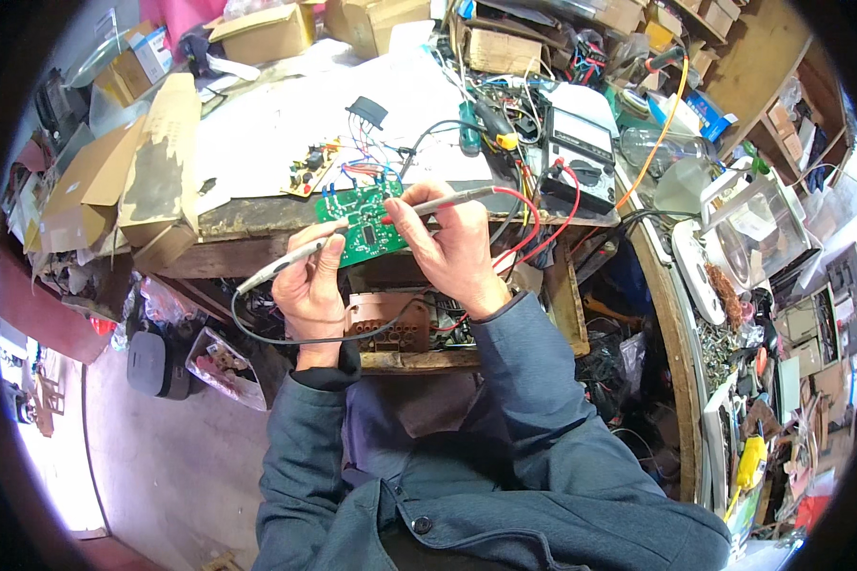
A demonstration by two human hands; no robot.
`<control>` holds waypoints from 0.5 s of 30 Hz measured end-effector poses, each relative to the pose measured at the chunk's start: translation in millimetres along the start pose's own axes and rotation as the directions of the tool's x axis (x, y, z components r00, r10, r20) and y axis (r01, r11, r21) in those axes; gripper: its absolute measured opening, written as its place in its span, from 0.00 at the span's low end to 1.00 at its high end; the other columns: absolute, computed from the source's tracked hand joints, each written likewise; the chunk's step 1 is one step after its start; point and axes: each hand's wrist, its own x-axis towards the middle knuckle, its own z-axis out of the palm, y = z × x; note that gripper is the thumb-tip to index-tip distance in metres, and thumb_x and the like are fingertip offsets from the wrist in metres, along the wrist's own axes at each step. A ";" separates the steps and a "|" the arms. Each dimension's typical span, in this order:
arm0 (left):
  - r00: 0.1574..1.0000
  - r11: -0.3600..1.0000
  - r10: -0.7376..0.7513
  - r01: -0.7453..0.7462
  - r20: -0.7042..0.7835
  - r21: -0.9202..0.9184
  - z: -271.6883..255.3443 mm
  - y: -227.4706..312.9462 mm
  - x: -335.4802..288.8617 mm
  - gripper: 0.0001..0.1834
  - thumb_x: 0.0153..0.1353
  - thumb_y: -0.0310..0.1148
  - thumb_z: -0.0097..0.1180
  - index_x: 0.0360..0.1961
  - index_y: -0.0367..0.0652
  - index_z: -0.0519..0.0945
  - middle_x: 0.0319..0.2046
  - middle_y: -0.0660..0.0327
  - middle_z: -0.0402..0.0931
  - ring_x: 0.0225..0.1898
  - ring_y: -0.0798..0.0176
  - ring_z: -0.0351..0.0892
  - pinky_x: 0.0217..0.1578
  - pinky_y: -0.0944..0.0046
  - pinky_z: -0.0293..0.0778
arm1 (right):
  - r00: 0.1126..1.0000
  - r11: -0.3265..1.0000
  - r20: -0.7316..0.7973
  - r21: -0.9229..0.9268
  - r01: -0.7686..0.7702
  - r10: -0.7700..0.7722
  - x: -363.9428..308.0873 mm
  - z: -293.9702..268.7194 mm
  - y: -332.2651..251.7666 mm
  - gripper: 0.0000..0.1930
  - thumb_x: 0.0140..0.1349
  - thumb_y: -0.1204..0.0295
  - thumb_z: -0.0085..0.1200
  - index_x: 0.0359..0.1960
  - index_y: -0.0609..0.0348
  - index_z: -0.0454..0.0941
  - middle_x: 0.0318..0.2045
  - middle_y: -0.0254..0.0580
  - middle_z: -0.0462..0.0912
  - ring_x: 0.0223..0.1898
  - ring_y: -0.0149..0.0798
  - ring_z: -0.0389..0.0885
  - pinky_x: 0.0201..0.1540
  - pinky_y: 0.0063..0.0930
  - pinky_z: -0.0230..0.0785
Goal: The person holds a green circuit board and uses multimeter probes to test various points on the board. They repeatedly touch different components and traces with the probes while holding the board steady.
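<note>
Currently | left hand [312, 290]: grip holding black-leaded probe [284, 261] | right hand [454, 252]: grip holding red-leaded probe [457, 199] | green board [369, 238] between

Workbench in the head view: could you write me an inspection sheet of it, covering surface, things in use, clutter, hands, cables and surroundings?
Surface: wooden bench with a worn front edge, partly covered by white sheets.
Things in use: green circuit board at the front edge; multimeter to its right.
Clutter: cardboard boxes at left; green-handled screwdriver among wires and tools.
Hands: left hand holds the black-lead probe; right hand holds the red-lead probe. Exact tip contact cannot be told.
Cables: black lead loops below the left hand; red lead curves at right.
Surroundings: floor at lower left; clear plastic box among piled items at right.
</note>
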 end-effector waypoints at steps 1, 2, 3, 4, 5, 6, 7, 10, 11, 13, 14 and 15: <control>1.000 1.000 -0.006 0.006 0.000 -0.004 -0.2 -0.1 -0.1 0.10 0.72 0.26 0.64 0.51 0.35 0.86 0.47 0.61 0.87 0.47 0.70 0.82 0.52 0.70 0.76 | 1.000 1.000 0.003 -0.002 -0.005 0.005 -0.3 -0.2 0.2 0.09 0.72 0.69 0.63 0.37 0.62 0.83 0.24 0.36 0.87 0.24 0.27 0.83 0.26 0.25 0.71; 1.000 1.000 -0.011 0.011 -0.001 -0.008 -0.2 -0.1 0.0 0.10 0.72 0.26 0.64 0.51 0.35 0.86 0.47 0.61 0.87 0.47 0.70 0.82 0.52 0.70 0.76 | 1.000 1.000 0.007 -0.003 -0.011 0.011 -0.8 -0.5 0.6 0.09 0.73 0.69 0.63 0.37 0.62 0.83 0.24 0.36 0.87 0.24 0.27 0.83 0.26 0.25 0.71; 1.000 1.000 -0.017 0.017 -0.002 -0.012 -0.5 -0.4 -0.1 0.10 0.72 0.26 0.64 0.51 0.35 0.86 0.47 0.61 0.87 0.47 0.70 0.82 0.52 0.70 0.77 | 1.000 1.000 0.010 -0.005 -0.016 0.016 -1.2 0.2 0.7 0.09 0.73 0.69 0.63 0.37 0.62 0.83 0.24 0.36 0.87 0.24 0.27 0.83 0.26 0.25 0.72; 1.000 1.000 -0.004 0.004 0.001 -0.003 -0.7 -0.6 -0.1 0.10 0.72 0.26 0.64 0.51 0.35 0.86 0.47 0.61 0.87 0.47 0.70 0.82 0.52 0.70 0.77 | 0.999 0.999 -0.035 0.046 -0.009 0.011 -0.6 3.0 -0.5 0.08 0.69 0.70 0.66 0.36 0.63 0.83 0.20 0.45 0.81 0.19 0.38 0.79 0.24 0.32 0.69; 1.000 1.000 -0.009 0.009 0.003 -0.014 -0.1 -0.6 -0.1 0.10 0.72 0.26 0.64 0.51 0.35 0.86 0.47 0.61 0.87 0.47 0.70 0.82 0.52 0.70 0.77 | 0.999 0.999 -0.039 0.040 0.002 0.000 -0.3 2.5 -0.3 0.08 0.69 0.70 0.66 0.36 0.63 0.83 0.20 0.45 0.81 0.19 0.38 0.79 0.24 0.32 0.69; 1.000 1.000 -0.014 0.014 0.002 -0.020 -1.4 -0.1 -0.3 0.10 0.72 0.26 0.64 0.51 0.35 0.86 0.47 0.61 0.87 0.47 0.70 0.82 0.52 0.70 0.77 | 0.999 0.999 -0.041 0.040 0.013 -0.011 0.1 4.0 -0.2 0.08 0.69 0.70 0.66 0.36 0.63 0.83 0.20 0.45 0.81 0.19 0.39 0.79 0.25 0.32 0.69; 1.000 1.000 -0.018 0.018 0.000 -0.024 -2.6 0.5 -0.6 0.10 0.72 0.26 0.65 0.51 0.35 0.86 0.47 0.61 0.87 0.47 0.70 0.82 0.52 0.70 0.77 | 0.999 0.999 -0.043 0.040 0.025 -0.023 0.2 5.5 -0.3 0.08 0.69 0.70 0.66 0.36 0.63 0.83 0.20 0.45 0.81 0.19 0.39 0.80 0.25 0.33 0.69; 1.000 1.000 -0.003 0.003 -0.013 0.001 -0.6 2.9 -0.5 0.09 0.71 0.26 0.65 0.50 0.36 0.86 0.47 0.62 0.87 0.46 0.72 0.81 0.51 0.71 0.76 | 1.000 1.000 0.007 -0.008 0.018 -0.018 -0.5 1.5 0.0 0.09 0.72 0.70 0.63 0.36 0.63 0.83 0.24 0.38 0.88 0.24 0.28 0.83 0.27 0.25 0.72; 1.000 1.000 -0.010 0.010 -0.009 0.000 -0.8 3.8 -0.7 0.09 0.71 0.27 0.66 0.50 0.36 0.87 0.47 0.63 0.87 0.46 0.72 0.80 0.51 0.72 0.75 | 1.000 1.000 0.009 0.015 -0.004 0.004 -1.1 1.7 -0.2 0.09 0.72 0.70 0.63 0.36 0.63 0.83 0.24 0.38 0.88 0.24 0.27 0.82 0.27 0.25 0.72; 1.000 0.999 -0.003 0.003 0.003 0.033 0.6 8.2 0.8 0.09 0.71 0.27 0.66 0.49 0.36 0.87 0.47 0.63 0.87 0.46 0.72 0.80 0.51 0.72 0.75 | 1.000 0.999 0.007 0.037 -0.023 0.023 -1.1 0.5 -1.7 0.09 0.72 0.71 0.63 0.36 0.64 0.83 0.25 0.39 0.88 0.24 0.26 0.82 0.27 0.25 0.72; 1.000 1.000 -0.006 0.006 -0.005 0.019 -0.4 8.2 0.8 0.09 0.71 0.27 0.66 0.49 0.36 0.87 0.46 0.64 0.86 0.44 0.73 0.79 0.50 0.72 0.74 | 1.000 0.999 0.006 0.034 -0.013 0.013 -1.4 2.5 -0.2 0.09 0.72 0.71 0.63 0.36 0.64 0.83 0.24 0.38 0.88 0.24 0.26 0.82 0.27 0.25 0.71; 1.000 1.000 -0.009 0.009 -0.009 -0.006 2.7 6.9 0.3 0.09 0.71 0.27 0.66 0.49 0.37 0.87 0.45 0.65 0.86 0.43 0.74 0.78 0.48 0.73 0.74 | 1.000 1.000 0.001 0.020 -0.003 0.003 -1.6 1.2 2.5 0.09 0.72 0.71 0.63 0.36 0.64 0.83 0.24 0.38 0.88 0.24 0.26 0.82 0.27 0.25 0.71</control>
